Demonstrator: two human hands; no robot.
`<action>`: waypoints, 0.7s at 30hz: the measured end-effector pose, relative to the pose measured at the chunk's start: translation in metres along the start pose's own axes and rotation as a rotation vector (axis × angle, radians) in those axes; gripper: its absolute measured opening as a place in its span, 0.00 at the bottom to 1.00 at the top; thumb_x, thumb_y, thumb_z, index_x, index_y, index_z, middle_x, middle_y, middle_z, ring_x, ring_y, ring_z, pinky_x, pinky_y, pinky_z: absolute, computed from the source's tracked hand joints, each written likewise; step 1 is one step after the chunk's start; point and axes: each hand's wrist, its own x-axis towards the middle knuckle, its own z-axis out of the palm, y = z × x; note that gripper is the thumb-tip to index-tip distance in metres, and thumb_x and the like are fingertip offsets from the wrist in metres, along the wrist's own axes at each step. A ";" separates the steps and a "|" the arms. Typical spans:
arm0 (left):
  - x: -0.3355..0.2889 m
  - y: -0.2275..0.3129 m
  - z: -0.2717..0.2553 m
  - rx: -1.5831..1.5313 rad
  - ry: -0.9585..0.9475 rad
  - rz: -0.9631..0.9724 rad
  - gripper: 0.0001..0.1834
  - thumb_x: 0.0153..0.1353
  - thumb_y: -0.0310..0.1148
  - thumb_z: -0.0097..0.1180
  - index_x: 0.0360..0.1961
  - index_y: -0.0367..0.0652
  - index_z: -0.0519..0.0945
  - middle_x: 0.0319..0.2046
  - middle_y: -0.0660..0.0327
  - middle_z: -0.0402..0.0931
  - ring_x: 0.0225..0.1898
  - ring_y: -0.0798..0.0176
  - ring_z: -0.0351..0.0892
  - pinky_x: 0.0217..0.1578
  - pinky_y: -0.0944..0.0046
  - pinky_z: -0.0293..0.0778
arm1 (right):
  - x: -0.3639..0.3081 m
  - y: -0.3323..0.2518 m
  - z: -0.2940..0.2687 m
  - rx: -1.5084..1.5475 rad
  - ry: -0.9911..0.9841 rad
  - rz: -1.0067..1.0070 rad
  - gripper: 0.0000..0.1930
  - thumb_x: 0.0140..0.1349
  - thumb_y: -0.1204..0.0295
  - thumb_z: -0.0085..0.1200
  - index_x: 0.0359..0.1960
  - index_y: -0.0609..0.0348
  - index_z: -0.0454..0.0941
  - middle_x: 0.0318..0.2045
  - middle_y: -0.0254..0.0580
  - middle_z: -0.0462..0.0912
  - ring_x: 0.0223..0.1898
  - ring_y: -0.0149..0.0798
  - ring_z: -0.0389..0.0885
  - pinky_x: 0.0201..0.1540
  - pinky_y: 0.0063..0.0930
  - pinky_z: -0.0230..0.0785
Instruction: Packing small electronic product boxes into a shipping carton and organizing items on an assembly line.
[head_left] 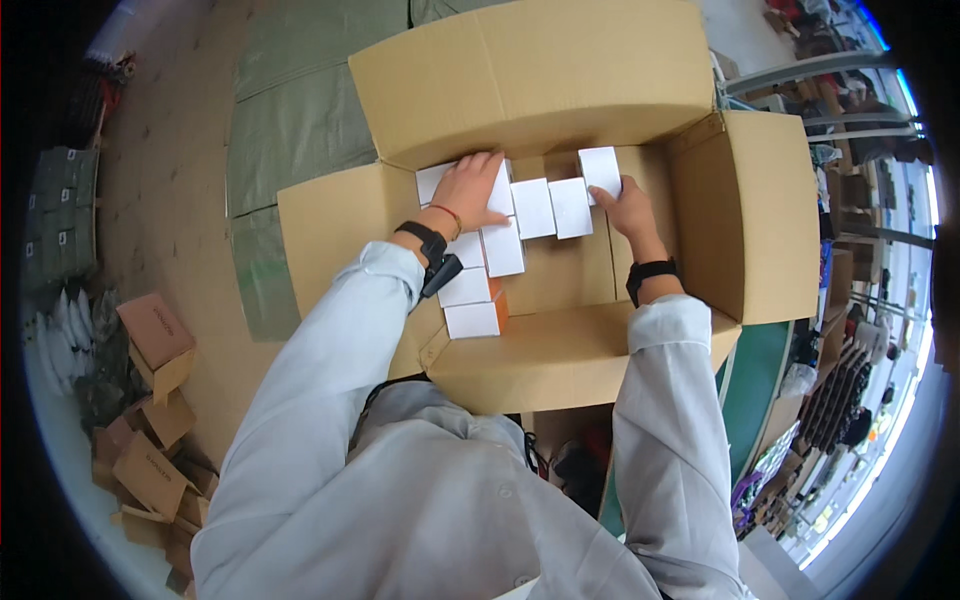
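- White boxes (503, 248) are apparently being arranged inside the carton (540, 75).
- Left hand (465, 195) spreads over them; right hand (630, 207) grips the rightmost box (598, 168) — next move likely calls for alignment.

Boxes (503, 250) lie in the carton (530, 70) — a block along its left, three more reaching rightward from it.

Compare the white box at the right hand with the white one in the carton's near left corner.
The box at the right hand is touched; the corner box isn't. The first looks longer front to back, the second side to side. The second shows an orange side, the first none. Both tops are white.
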 end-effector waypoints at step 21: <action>-0.006 0.003 -0.002 0.056 0.121 0.045 0.49 0.44 0.27 0.72 0.70 0.35 0.65 0.66 0.47 0.65 0.69 0.43 0.63 0.67 0.52 0.68 | -0.047 -0.062 0.041 -0.836 -0.059 -0.790 0.60 0.37 0.53 0.82 0.76 0.37 0.59 0.74 0.38 0.62 0.77 0.50 0.56 0.75 0.74 0.43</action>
